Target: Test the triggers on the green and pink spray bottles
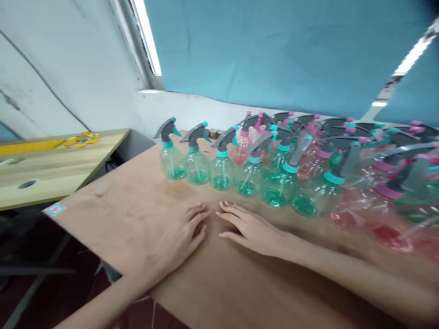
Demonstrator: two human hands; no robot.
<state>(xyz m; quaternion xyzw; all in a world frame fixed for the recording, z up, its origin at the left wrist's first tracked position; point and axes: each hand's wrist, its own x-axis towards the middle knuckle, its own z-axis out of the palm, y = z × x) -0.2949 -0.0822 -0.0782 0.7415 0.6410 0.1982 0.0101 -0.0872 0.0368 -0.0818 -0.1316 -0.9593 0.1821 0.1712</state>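
Note:
My left hand [187, 235] rests on the brown tabletop [120, 219], its fingers stretched out and holding nothing. Close by on the right, my right hand [247, 228] lies palm down with its fingers extended, a small gap between the two sets of fingertips. Just beyond the hands stands a row of round clear spray bottles; the nearest is a green-bottomed spray bottle [222, 173] with a teal collar and grey trigger head. Farther right, a pink spray bottle [380, 214] stands close beside my right forearm. Neither hand touches a bottle.
Several more green and pink spray bottles crowd the table's back and right side. At left, a light wooden desk [85, 160] bears yellow pieces [82, 138] and has a round hole. A small sticker [55, 209] marks the tabletop's left corner. Blue sheeting [274, 55] covers the wall behind.

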